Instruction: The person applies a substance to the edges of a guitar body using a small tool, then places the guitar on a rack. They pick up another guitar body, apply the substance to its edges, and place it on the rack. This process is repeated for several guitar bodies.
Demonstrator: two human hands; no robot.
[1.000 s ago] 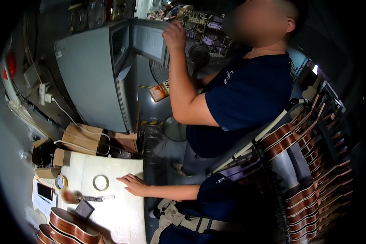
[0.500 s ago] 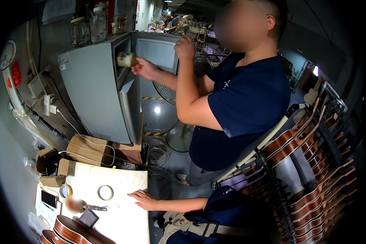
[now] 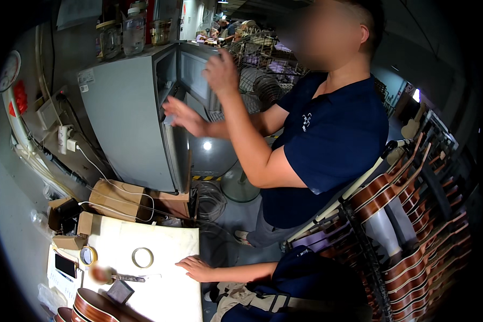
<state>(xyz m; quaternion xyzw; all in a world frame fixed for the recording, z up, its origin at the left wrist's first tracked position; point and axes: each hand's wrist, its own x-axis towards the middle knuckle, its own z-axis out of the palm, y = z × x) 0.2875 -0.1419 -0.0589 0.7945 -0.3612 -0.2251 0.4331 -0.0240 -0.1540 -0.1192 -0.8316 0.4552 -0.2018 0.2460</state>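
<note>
My right hand (image 3: 197, 268) lies palm down at the right edge of the white-topped table (image 3: 166, 241). Its fingers are stretched out and hold nothing. My left hand is out of view. Nearest to the right hand is a cream tape roll (image 3: 134, 260), lying flat and apart from the fingers. Further left are a blurred round thing (image 3: 99, 275) beside a dark flat handle (image 3: 129, 278), a grey block (image 3: 121, 291) and a second tape roll (image 3: 83, 255). The glossy brown side of a guitar body (image 3: 94, 307) rises at the table's near edge.
A co-worker (image 3: 333, 145) stands by the open grey fridge (image 3: 123, 118), one hand near its opening, the other by its door (image 3: 194, 72). Cardboard boxes (image 3: 118, 199), a phone (image 3: 65, 264) and white cables lie left. Racked guitars (image 3: 408, 236) crowd the right.
The co-worker's lower hand has drawn back from the fridge, and the pale cup it held is no longer visible. The fridge door has swung inward. My right hand stays on the table.
</note>
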